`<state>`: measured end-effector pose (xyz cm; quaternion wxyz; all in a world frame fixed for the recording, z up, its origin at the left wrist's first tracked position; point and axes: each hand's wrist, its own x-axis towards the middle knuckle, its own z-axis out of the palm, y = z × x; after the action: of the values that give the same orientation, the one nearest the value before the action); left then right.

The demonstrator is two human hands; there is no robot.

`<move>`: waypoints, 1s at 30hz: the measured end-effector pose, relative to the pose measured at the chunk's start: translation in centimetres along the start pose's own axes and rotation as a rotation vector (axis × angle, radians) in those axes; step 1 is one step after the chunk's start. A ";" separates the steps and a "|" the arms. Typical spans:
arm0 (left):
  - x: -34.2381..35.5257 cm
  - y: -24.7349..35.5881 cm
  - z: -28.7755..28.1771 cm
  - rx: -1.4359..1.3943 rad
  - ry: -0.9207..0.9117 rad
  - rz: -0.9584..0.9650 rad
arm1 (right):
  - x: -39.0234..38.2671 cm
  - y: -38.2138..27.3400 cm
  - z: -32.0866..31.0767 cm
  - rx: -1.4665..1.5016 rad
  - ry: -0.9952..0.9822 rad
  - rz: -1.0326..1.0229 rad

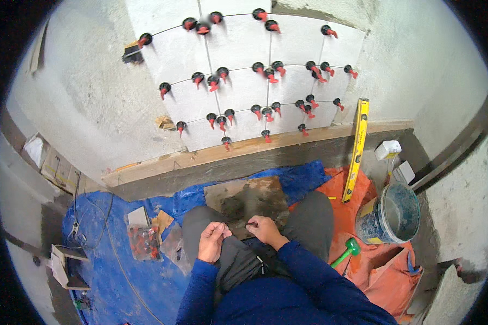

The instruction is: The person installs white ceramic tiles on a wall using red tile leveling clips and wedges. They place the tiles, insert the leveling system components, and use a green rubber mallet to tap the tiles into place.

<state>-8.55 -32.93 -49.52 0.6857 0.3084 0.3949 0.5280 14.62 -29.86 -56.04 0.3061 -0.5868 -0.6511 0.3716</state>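
My left hand (pixel 211 241) is closed over my left knee, its fingertips pressed to the thumb; anything between them is too small to name. Beside it, my right hand (pixel 267 231) is curled in a pinch, and what it holds, if anything, cannot be made out. Both hands hover apart above my lap, near a mortar-smeared board (pixel 271 197) on the floor. On the wall ahead, white tiles (pixel 238 46) stand in rows, with red-and-black levelling clips (pixel 271 76) set along their joints. A wooden batten (pixel 244 151) runs under the bottom row.
A yellow spirit level (pixel 357 151) leans on the wall at the right. Near it are a bucket (pixel 371 222), a green mallet (pixel 352 247) and an orange sheet (pixel 336 187). Left, a bag of red clips (pixel 144 242) lies on a blue tarp (pixel 111 276), with a cable (pixel 111 203) farther left.
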 end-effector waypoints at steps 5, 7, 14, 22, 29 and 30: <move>0.0 0.2 0.1 0.054 -0.007 0.027 | 0.1 -1.2 -0.5 0.065 0.057 -0.009; 0.1 0.2 0.1 0.070 0.010 0.027 | 0.2 -2.4 -1.5 0.232 0.159 -0.048; 0.0 0.1 -0.7 0.176 0.023 0.098 | -3.0 -4.6 -11.9 0.520 0.695 -0.122; 0.5 1.7 -0.4 0.374 -0.007 0.028 | -17.3 8.0 -18.1 0.894 1.188 0.197; 1.0 1.0 0.5 0.492 0.068 0.007 | -24.8 17.8 -11.6 -0.049 1.032 0.775; 1.3 1.1 0.8 0.555 0.101 0.044 | -25.0 18.8 -10.7 -0.075 1.031 0.810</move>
<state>-8.20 -31.42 -48.42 0.5429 0.4661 0.5512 0.4292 36.71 -52.63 -65.21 0.3942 -0.8986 -0.1609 0.1057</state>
